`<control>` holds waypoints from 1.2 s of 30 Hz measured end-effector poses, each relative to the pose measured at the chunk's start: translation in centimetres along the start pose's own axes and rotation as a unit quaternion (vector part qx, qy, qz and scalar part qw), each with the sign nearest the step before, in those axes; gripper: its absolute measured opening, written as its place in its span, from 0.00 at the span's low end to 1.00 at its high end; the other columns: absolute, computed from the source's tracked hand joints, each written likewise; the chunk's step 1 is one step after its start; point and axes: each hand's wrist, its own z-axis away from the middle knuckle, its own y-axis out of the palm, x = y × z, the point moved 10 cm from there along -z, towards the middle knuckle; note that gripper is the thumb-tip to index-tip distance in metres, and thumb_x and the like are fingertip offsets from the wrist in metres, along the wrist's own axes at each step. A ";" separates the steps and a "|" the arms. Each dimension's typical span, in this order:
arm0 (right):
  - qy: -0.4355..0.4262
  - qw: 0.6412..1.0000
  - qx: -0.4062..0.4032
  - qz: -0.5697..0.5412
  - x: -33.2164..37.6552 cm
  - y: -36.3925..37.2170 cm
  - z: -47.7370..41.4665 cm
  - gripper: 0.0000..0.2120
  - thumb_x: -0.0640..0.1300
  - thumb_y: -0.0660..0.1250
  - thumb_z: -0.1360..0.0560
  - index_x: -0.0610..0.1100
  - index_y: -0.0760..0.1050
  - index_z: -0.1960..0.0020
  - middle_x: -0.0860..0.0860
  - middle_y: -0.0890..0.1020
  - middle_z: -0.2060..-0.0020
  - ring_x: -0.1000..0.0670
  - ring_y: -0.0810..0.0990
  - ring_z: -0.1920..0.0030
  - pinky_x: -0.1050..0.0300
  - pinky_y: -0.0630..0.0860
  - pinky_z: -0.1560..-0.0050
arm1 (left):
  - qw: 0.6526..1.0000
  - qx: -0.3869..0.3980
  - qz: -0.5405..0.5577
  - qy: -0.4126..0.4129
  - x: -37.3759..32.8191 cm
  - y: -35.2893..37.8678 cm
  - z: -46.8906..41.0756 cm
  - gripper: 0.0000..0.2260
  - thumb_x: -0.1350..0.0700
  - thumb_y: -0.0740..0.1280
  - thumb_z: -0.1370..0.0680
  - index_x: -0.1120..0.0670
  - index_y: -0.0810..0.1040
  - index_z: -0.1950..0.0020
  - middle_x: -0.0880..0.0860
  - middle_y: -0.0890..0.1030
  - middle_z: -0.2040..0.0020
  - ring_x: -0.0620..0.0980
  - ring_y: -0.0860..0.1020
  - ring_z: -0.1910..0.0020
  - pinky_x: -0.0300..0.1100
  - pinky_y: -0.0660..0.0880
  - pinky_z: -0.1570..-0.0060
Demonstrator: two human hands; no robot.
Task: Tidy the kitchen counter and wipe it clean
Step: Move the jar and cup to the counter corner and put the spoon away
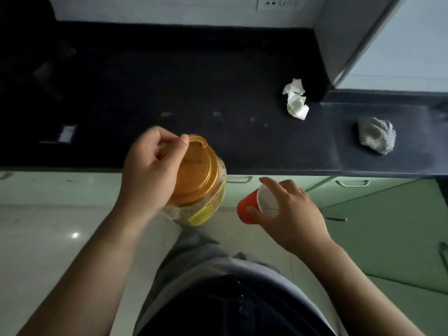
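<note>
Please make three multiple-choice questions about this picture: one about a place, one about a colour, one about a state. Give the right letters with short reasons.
1. Where does the grey cloth lie?
A. on the floor
B. on the dark counter, at the right
C. inside the jar

2. What colour is the outside of the paper cup?
A. blue
B. green
C. red

3. What state is the jar in?
A. lid on, held off the counter
B. open, on the counter
C. lying broken

Answers: 1 B, it rests right of the crumpled tissue. 2 C, red with white inside, in the right hand. 3 A, the left hand has its grip at the gold lid.
</note>
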 end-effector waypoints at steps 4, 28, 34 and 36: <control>-0.080 0.993 0.088 0.026 2.4 4.4 3.1 0.32 0.65 0.63 0.30 0.58 0.58 0.31 0.51 0.70 0.36 0.47 0.72 0.40 0.52 0.74 0.50 | 0.992 -0.049 0.024 -0.110 5.5 -3.3 7.4 0.09 0.42 0.63 0.29 0.47 0.73 0.60 0.45 0.72 0.68 0.45 0.71 0.67 0.41 0.66 0.68; -0.387 0.880 0.242 0.129 44.1 24.9 11.0 0.32 0.67 0.60 0.30 0.58 0.56 0.30 0.52 0.67 0.34 0.49 0.67 0.36 0.51 0.70 0.40 | 0.899 -0.326 0.035 -0.289 26.5 -40.2 25.9 0.09 0.45 0.60 0.31 0.49 0.72 0.58 0.48 0.77 0.56 0.48 0.75 0.57 0.41 0.72 0.66; -0.406 0.866 0.262 0.128 52.7 28.9 10.7 0.32 0.66 0.62 0.31 0.59 0.58 0.31 0.52 0.69 0.36 0.50 0.69 0.38 0.52 0.72 0.41 | 0.862 -0.390 0.038 -0.322 30.5 -47.6 26.8 0.08 0.44 0.60 0.31 0.47 0.71 0.58 0.42 0.75 0.55 0.44 0.74 0.55 0.41 0.72 0.65; -0.406 0.863 0.273 0.126 55.5 30.3 10.0 0.32 0.66 0.62 0.31 0.59 0.58 0.31 0.52 0.70 0.37 0.50 0.70 0.39 0.52 0.72 0.42 | 0.852 -0.404 0.027 -0.331 32.3 -50.8 26.5 0.10 0.44 0.61 0.30 0.48 0.72 0.56 0.44 0.76 0.55 0.44 0.74 0.56 0.42 0.72 0.64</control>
